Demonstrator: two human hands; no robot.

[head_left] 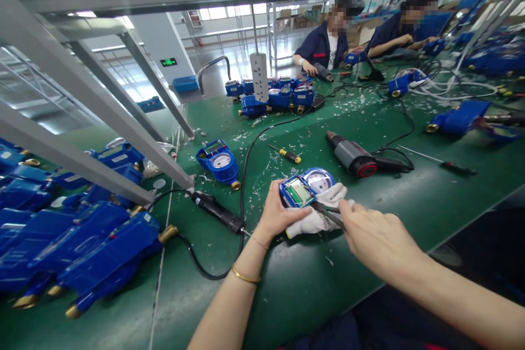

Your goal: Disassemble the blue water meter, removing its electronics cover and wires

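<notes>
A blue water meter [318, 179] with a round dial and an exposed green circuit board with a display lies tilted on a white glove [314, 222] in the middle of the bench. My left hand [278, 210] grips the display end of the meter, fingers at its far side and thumb along the near edge. In my right hand [371, 227] is a pair of pliers [330, 211], closed round the handles. The jaws reach the meter's near edge beside the board; what they touch there is too small to tell.
Around the work lie a heat gun [351, 154], a yellow screwdriver [287, 154], a long screwdriver [445, 165], an electric screwdriver [217, 211] and another meter [219, 161]. Several blue meters [110, 249] crowd the left. Cables and white scraps cover the green bench [205, 317]. Two co-workers [328, 46] sit opposite.
</notes>
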